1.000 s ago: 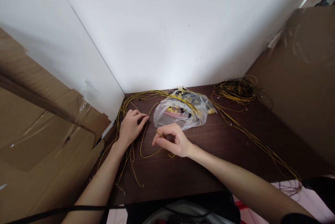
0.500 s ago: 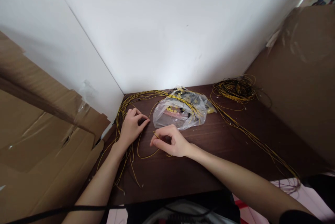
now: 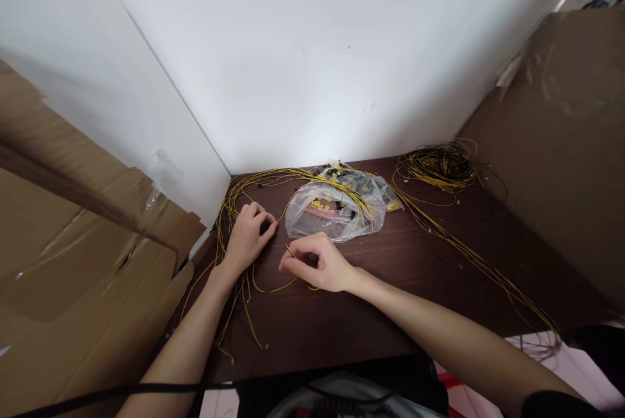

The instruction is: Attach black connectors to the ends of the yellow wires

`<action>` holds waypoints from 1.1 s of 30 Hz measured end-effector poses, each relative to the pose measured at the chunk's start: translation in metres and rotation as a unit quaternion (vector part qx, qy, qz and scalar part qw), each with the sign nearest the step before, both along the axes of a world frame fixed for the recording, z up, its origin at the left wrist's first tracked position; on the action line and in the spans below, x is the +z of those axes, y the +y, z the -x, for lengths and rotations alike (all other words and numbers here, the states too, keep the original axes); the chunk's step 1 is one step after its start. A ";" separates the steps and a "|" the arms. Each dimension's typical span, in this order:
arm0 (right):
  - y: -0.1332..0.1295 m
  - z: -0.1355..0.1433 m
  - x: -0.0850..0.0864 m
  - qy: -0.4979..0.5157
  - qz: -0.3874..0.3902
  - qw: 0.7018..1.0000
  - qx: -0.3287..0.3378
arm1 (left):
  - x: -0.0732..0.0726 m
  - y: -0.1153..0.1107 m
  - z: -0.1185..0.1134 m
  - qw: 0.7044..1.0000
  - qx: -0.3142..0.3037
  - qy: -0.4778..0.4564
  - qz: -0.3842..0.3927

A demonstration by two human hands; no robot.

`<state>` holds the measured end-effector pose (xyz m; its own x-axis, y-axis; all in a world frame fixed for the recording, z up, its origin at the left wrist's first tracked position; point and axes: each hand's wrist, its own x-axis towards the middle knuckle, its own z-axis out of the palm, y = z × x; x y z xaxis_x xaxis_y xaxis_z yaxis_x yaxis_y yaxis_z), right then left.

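My left hand (image 3: 248, 237) is closed in a pinch on a thin yellow wire, which runs up from the fingertips toward the plastic bag. Just to its right and nearer to me, my right hand (image 3: 322, 265) has thumb and forefinger together on a yellow-and-black wire (image 3: 273, 290). A slack curve of this wire hangs between the two hands, low over the table. Behind the hands lies a clear plastic bag (image 3: 299, 217) with small yellow and black parts in it. A bundle of yellow wires (image 3: 273, 174) arches from the left over the bag, its ends resting on top.
A tangled coil of yellow and black wire (image 3: 439, 165) sits at the back right. More wires (image 3: 469, 258) stretch toward the right front edge of the dark wooden table (image 3: 361, 333). Cardboard (image 3: 97, 288) stands at left, a cardboard box (image 3: 561, 144) at right, a white wall (image 3: 312, 66) behind.
My left fingertips have drawn slightly left and closed more firmly on the wire. The wire's slack curve has shifted a little left. My right hand has barely moved.
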<state>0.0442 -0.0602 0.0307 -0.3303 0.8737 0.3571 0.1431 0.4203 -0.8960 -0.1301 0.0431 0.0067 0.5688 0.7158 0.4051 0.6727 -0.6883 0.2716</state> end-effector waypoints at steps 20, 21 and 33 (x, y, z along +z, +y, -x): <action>0.005 0.001 -0.009 -0.033 -0.002 0.999 -0.007 | 0.001 -0.001 0.002 0.999 0.035 0.005 -0.031; 0.005 0.002 -0.009 -0.037 -0.003 0.999 -0.006 | 0.002 -0.001 0.002 0.999 0.041 0.009 -0.031; 0.007 0.003 -0.011 -0.038 0.004 0.999 -0.003 | 0.003 -0.005 -0.005 0.989 0.057 0.118 -0.075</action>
